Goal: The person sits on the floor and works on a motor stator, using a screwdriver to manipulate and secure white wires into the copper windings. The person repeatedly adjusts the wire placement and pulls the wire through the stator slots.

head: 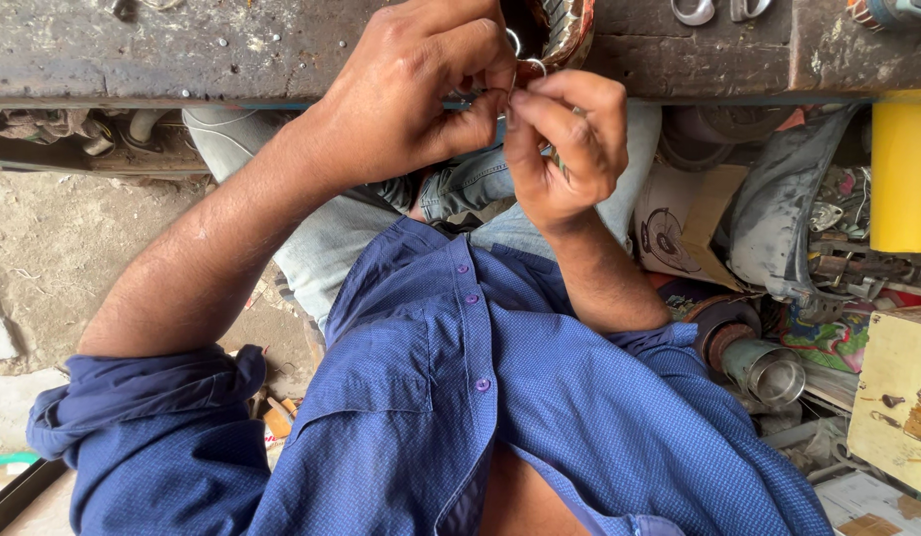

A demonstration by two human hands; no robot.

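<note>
My left hand (421, 94) and my right hand (569, 139) meet at the edge of a worn workbench (232, 50). Their fingertips pinch a thin wire (510, 94) together; thumb and forefinger of each hand are closed on it. The wire loops up to a round wound coil part (565, 30) with reddish-brown windings, which rests on the bench just above my fingers and is partly hidden by my left hand. Below the hands are my blue shirt and my jeans-clad knees.
A yellow cylinder (902, 169) stands at the right. Under the bench lie a shiny metal can (775, 374), a cardboard box with a fan picture (669, 233) and a cream box (897, 397). Metal rings (694, 10) sit on the bench. Dirt floor (43, 258) lies to the left.
</note>
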